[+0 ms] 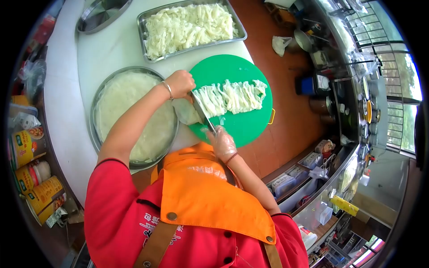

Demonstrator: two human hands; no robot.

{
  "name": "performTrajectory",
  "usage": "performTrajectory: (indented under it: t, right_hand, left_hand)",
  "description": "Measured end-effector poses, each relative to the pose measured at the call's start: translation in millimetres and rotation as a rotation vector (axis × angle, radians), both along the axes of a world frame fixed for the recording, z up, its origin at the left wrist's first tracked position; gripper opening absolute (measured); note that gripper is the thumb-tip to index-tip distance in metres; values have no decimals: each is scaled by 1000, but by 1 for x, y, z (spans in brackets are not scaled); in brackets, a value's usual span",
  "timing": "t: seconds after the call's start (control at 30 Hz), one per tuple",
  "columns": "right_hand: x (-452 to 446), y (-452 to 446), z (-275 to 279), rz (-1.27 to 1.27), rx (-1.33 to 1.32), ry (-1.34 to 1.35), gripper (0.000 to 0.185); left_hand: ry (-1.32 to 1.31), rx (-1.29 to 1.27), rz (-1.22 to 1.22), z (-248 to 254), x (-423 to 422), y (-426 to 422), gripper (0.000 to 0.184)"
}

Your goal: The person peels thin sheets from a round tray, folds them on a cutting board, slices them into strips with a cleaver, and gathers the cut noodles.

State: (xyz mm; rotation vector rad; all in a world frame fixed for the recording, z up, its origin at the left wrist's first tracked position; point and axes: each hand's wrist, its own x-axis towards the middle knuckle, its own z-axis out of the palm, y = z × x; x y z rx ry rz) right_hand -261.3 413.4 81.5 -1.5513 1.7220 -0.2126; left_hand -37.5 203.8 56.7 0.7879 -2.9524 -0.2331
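Note:
My right hand point(223, 144), in a clear plastic glove, is closed around the handle of a knife point(207, 117). The blade points away from me over the left part of a round green board point(241, 127). At the blade's far end is my left hand point(180, 83), its fingers closed; what they grip is hidden. Beside the blade lies a dull translucent piece point(187, 111) that I cannot identify clearly. Pale cut strips point(234, 97) lie in a row across the board, right of the blade.
A round metal pan point(93, 117) of pale sheets is under my left forearm. Beyond the board stands a rectangular metal tray point(245, 35) heaped with strips. An empty round pan point(103, 13) is at the far left. Yellow cans point(44, 198) stand at left.

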Motion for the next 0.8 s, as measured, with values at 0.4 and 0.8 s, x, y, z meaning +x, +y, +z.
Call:
performTrajectory:
  t: [0.4,0.8]
  right_hand:
    - [-5,3,-22,56,-109,-14,33]
    - [-84,-2,31,-319,146,-612,22]
  left_hand:
    - [-185,101,117,17,-1,13,39]
    - [1290,1371,1298,-53,-31,125,61]
